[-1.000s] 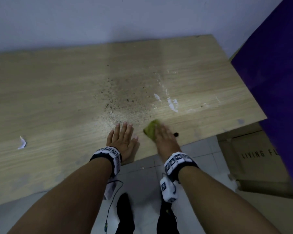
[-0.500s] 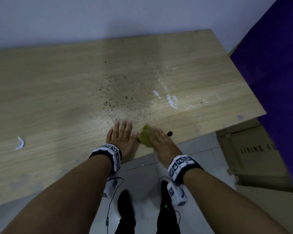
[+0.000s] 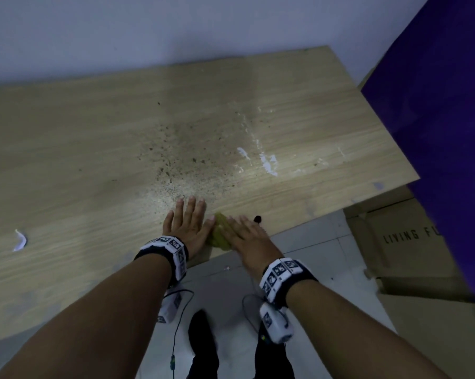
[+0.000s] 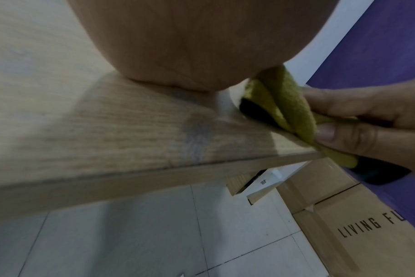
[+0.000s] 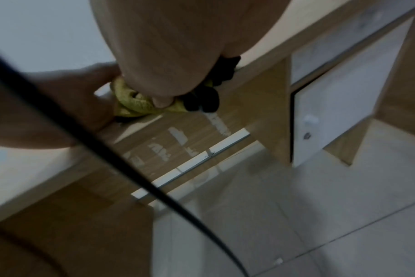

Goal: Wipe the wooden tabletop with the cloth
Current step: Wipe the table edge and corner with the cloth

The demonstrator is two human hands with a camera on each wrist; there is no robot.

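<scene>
At the left edge of the head view a white scrap (image 3: 20, 240) lies on the tabletop (image 3: 80, 149). Above frame centre, dark specks (image 3: 181, 160) spread over the wood, with white smears (image 3: 267, 162) to their right. Just below the specks the left hand (image 3: 187, 225) lies flat, fingers straight, near the table's front edge. Touching its thumb side, the yellow-green cloth (image 3: 220, 233) sits bunched at that edge, pinched between the thumb and fingers of the right hand (image 3: 250, 239). At lower right stands a cardboard box (image 3: 411, 242), under a purple panel (image 3: 444, 132).
</scene>
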